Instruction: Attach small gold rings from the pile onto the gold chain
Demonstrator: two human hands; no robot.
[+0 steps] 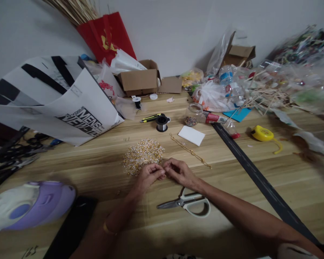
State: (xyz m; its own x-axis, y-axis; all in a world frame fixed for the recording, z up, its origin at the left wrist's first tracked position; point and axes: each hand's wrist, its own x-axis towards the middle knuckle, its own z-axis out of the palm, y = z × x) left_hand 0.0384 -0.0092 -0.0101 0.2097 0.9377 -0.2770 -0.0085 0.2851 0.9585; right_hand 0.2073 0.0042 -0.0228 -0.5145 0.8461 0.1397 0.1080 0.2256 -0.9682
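"Both busy?"

"Left hand (150, 173) and right hand (179, 171) pinch, tips nearly meeting, beside the beaded heap (142, 154) on the bench (97, 158); what's gripped, I cannot tell."

"Which step?"

"Fine fingertip work, I'd judge; the next move wants a steady pinch."

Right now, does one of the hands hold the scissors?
No, the scissors lie on the table, while the left hand and right hand are close together by the beaded pile.

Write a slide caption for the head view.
Left hand and right hand close together by a heap of gold and clear beads, scissors and a gold chain nearby.
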